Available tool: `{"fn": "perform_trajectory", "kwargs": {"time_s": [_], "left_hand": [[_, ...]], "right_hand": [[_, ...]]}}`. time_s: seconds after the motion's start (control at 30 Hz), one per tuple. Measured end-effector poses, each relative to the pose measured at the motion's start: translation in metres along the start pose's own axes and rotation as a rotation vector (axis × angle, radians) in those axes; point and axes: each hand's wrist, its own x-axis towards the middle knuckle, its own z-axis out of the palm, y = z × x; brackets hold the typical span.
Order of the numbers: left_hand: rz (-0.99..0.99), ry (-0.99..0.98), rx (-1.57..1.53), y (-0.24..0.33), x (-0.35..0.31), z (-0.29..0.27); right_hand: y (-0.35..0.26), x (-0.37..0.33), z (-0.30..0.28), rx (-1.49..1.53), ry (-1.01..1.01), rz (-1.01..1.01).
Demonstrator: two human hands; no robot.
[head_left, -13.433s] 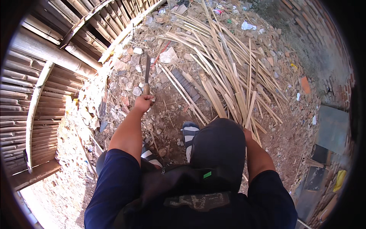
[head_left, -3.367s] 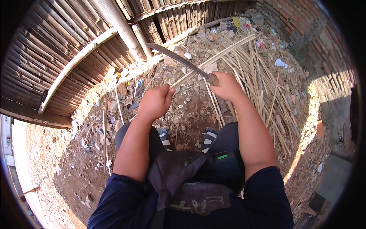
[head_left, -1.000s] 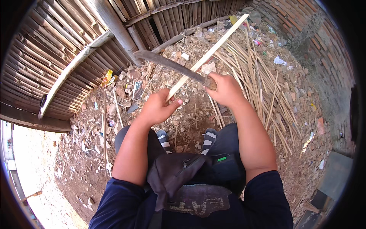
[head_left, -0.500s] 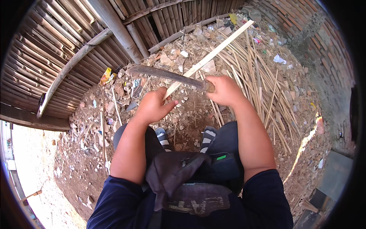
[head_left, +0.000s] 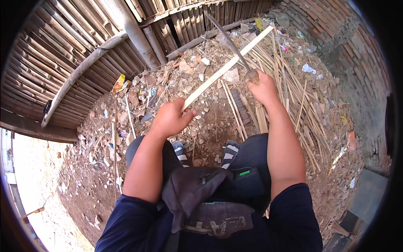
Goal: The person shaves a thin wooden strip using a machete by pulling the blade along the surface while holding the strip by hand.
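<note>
My left hand is closed round the near end of a pale bamboo strip, which slants up and away to the right. In my right hand is the wooden handle of a machete. Its long, dark, curved blade points away and to the left, crossing the strip near the strip's far half. Whether the blade touches the strip I cannot tell. A dark, ridged cylindrical piece lies on the ground below my right hand.
Many split bamboo strips lie piled on the right. Stones and litter cover the dirt, with a yellow wrapper at left. A bamboo wall stands at the left and back, a brick wall at the right. A dark cloth covers my lap.
My right hand has moved right and slightly away, swinging the machete blade from pointing left across the strip's near part to pointing away. My left hand and the strip have hardly shifted.
</note>
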Motion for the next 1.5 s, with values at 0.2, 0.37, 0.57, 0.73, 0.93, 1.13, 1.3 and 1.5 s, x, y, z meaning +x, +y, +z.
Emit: {"fn": "perform_trajectory", "kwargs": {"time_s": [0.2,0.37,0.57,0.73,0.93,1.13,1.3,1.5], "left_hand": [[0.066,0.055,-0.012,-0.003,0.008,0.012],[0.035,0.087,-0.018,-0.002,0.005,0.008],[-0.023,0.066,-0.038,0.004,0.0,0.005],[-0.004,0.007,0.044,-0.001,-0.005,0.004],[0.012,0.012,0.011,-0.003,0.0,0.005],[0.015,-0.02,-0.003,-0.006,-0.003,0.001],[0.025,0.09,0.05,-0.006,-0.002,0.007],[0.083,0.107,0.059,0.002,0.006,0.012]], "right_hand": [[-0.046,-0.026,0.02,-0.204,-0.211,-0.283],[-0.025,-0.002,0.012,-0.072,-0.27,-0.044],[-0.05,-0.017,0.015,-0.164,-0.24,-0.129],[0.003,0.007,-0.003,0.166,0.01,0.155],[-0.048,-0.024,0.012,-0.225,-0.269,-0.245],[0.013,0.009,0.008,0.181,-0.081,-0.004],[-0.036,-0.013,0.013,-0.079,-0.215,-0.103],[-0.029,-0.012,0.006,0.03,-0.296,-0.075]]}}
